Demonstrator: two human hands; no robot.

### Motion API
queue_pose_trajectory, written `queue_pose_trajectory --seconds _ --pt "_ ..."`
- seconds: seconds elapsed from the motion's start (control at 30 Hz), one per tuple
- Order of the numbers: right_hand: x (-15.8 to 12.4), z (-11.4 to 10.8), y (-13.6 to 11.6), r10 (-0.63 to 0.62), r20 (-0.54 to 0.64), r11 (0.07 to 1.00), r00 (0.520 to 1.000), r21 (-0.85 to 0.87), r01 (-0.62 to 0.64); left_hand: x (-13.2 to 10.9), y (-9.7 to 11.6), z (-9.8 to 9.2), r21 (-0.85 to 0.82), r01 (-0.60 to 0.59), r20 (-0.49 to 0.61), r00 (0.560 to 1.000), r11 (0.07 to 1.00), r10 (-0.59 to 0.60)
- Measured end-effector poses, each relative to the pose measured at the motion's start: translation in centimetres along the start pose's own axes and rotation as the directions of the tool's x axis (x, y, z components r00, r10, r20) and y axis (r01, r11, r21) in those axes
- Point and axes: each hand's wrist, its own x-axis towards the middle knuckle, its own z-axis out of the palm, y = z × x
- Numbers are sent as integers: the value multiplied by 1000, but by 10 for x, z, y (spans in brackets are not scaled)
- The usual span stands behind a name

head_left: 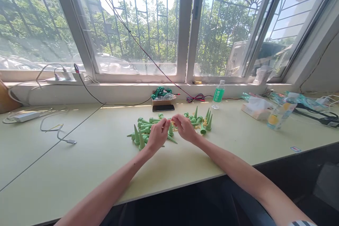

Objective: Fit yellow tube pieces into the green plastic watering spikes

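My left hand and my right hand are raised close together over a pile of green plastic spikes. Both have thumb and fingers pinched shut, their tips nearly meeting. Whatever lies between the fingertips is too small to make out. On the left, several green spikes stand upright or lie on their sides beside my left hand. More green spikes are grouped to the right, beyond my right hand. Small yellowish pieces are scattered among them. Part of the pile is hidden behind my hands.
A black phone lies before a small box with green material. Behind to the right stand a green-labelled bottle, a tissue box and another clear bottle. Cables and a white adapter lie left.
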Motion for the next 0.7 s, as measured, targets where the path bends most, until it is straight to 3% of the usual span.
queue_pose_trajectory --seconds 0.33,0.7 --pt "-2 3 0 44 3 998 999 43 -44 1 1 1 -227 80 5 997 971 -81" --pt "-3 5 0 59 13 995 998 84 -60 3 -2 4 -267 98 4 995 959 -100"
